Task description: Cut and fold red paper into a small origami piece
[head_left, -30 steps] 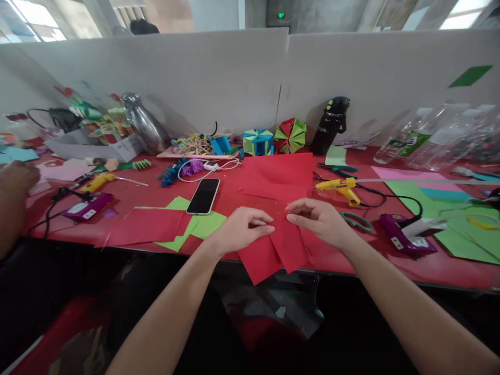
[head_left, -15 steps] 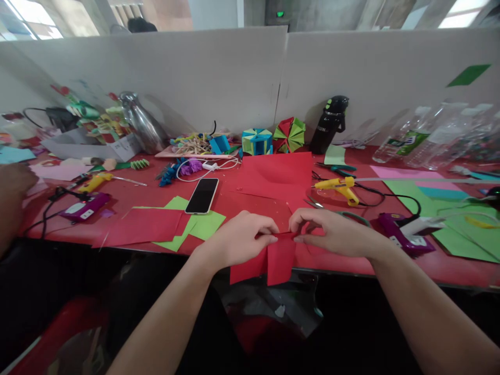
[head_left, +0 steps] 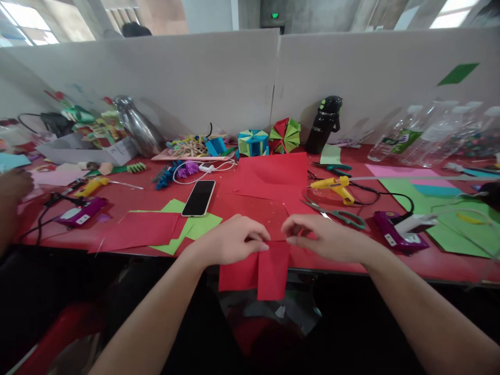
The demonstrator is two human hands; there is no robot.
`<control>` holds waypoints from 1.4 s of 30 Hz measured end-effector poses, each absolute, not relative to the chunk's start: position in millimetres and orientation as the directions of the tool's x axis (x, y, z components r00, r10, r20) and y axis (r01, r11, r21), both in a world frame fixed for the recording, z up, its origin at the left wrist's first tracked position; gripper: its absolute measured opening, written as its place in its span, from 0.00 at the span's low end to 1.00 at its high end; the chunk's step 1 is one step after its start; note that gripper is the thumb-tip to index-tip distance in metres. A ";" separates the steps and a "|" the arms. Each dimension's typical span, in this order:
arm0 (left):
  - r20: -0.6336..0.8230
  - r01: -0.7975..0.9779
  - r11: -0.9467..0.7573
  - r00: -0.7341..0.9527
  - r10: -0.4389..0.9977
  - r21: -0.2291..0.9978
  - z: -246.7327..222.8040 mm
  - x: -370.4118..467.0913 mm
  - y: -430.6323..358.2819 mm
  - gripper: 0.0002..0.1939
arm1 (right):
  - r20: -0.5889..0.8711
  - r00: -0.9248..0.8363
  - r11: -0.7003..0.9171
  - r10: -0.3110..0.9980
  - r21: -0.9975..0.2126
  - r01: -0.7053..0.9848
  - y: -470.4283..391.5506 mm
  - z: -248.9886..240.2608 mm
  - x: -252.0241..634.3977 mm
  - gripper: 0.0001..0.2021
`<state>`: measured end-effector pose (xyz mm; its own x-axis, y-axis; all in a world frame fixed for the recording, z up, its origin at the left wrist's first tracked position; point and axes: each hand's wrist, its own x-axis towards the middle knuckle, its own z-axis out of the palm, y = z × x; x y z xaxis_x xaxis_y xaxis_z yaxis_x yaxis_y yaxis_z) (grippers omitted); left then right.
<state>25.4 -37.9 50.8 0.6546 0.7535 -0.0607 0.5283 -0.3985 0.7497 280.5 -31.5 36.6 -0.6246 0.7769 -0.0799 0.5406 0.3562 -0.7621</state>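
Red paper [head_left: 272,273] hangs over the front edge of the red table in two flaps, one narrower and nearer. My left hand [head_left: 238,239] pinches its upper edge from the left, thumb and fingers together. From the right, my right hand [head_left: 312,237] grips the upper right corner of the same paper between thumb and fingertips. Behind the hands lies a large red sheet [head_left: 273,174]. Scissors [head_left: 339,214] rest open just beyond my right hand. More red sheets [head_left: 144,228] and green sheets [head_left: 205,225] lie to the left.
A phone [head_left: 198,198] sits on the green sheets. At the right are a yellow glue gun [head_left: 332,185] and a purple power strip [head_left: 398,234]. Folded paper shapes [head_left: 253,142], a black bottle [head_left: 323,125] and a steel flask [head_left: 138,125] stand behind. Another person's hand [head_left: 15,185] is far left.
Both hands and the red paper have shifted slightly left and down in the view. The paper's flaps hang lower, and more of the scissors shows. The whole view has shifted a little.
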 end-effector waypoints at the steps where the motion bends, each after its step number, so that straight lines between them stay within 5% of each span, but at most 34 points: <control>1: -0.046 0.516 -0.372 0.629 0.776 0.771 49.0 23.9 -34.2 0.09 | -0.038 -0.604 0.334 0.796 -0.804 0.491 -27.1 35.8 279.7 0.09; 6: -0.034 0.440 -0.242 0.532 0.846 0.865 36.5 14.9 -7.1 0.12 | 0.012 -0.572 0.274 0.820 -0.886 0.374 -9.2 31.0 271.8 0.17; 12: -0.048 0.391 -0.235 0.593 0.804 0.890 32.3 17.4 9.4 0.13 | 0.127 -0.429 0.306 0.894 -0.873 0.380 -8.2 15.6 267.3 0.14; 19: -0.054 0.335 -0.161 0.548 0.835 0.928 27.0 25.8 7.4 0.11 | 0.086 -0.430 0.236 0.899 -0.922 0.308 2.3 7.2 274.3 0.16; 26: -0.150 0.297 0.006 0.466 0.872 0.955 18.2 22.2 -1.9 0.13 | 0.093 -0.421 0.247 0.902 -0.912 0.328 0.6 5.6 270.6 0.15; 42: -0.141 0.265 0.030 0.411 0.901 0.964 17.7 26.5 -9.4 0.09 | 0.139 -0.347 0.277 0.928 -0.880 0.387 -10.8 10.1 272.0 0.14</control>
